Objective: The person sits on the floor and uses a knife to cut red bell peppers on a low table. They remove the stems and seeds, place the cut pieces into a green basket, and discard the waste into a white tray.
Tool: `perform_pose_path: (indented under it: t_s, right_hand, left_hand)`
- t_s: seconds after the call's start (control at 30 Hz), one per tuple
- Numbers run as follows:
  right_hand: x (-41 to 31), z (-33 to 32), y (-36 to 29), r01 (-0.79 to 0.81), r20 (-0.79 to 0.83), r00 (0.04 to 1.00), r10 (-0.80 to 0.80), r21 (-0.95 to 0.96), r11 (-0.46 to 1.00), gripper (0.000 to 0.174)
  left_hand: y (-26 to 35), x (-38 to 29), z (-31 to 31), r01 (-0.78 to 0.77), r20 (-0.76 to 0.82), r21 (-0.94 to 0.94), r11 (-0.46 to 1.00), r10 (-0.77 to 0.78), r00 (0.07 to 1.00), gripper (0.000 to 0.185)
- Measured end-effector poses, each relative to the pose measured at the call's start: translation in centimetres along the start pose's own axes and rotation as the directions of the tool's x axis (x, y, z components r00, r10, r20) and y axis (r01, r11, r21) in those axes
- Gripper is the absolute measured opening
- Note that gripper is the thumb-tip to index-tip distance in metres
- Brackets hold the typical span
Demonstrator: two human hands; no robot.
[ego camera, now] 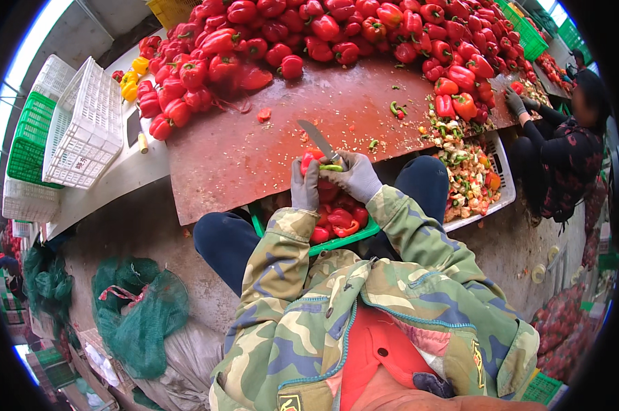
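Note:
My left hand [305,187], in a grey glove, holds a red bell pepper [309,157] at the near edge of the red-brown work board [227,159]. The handle of a knife [315,136] is in my right hand [360,177], also gloved, with the blade pointing up and to the left. A green pepper stem [332,167] shows between the two hands, close to the fingers of my right hand. Below them, between my knees, stands a green crate [348,240] with several red peppers [341,218] in it, some cut open.
A large heap of red peppers [325,28] covers the board's far side. Right of my knee, a white crate [506,190] holds pepper cores and scraps [469,180]. Stacked baskets [86,128] stand left. A person [566,138] works at the right. Green netting [140,318] lies on the floor.

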State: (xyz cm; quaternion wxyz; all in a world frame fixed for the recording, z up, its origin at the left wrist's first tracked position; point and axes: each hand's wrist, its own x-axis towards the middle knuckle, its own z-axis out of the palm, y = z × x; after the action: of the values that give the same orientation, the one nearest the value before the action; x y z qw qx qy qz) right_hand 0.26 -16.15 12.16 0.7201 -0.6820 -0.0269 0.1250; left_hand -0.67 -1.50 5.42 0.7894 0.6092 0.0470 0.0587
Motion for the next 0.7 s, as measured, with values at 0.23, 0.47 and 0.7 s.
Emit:
perform_pose_path:
  t_s: [0.23, 0.47, 0.7]
  right_hand:
    - [0.1, -3.0, -0.2, -0.417, 0.165, 0.908, 0.385, 0.456, 0.787, 0.02]
    - [-4.8, -14.0, -4.5, 0.048, -0.259, 0.966, -0.021, 0.1, 0.994, 0.027]
    - [-9.0, -26.7, -7.3, -0.445, -0.552, 0.54, -0.636, -0.828, 0.341, 0.071]
  left_hand:
    - [-0.4, 0.1, 1.0, 0.214, 0.202, -0.422, 0.881, -0.139, 0.97, 0.03]
    - [-0.1, -1.0, -2.2, 0.333, 0.308, -0.02, 0.943, -0.311, 0.899, 0.038]
    - [2.9, 8.3, -3.3, -0.083, 0.114, 0.553, 0.829, 0.023, 0.993, 0.071]
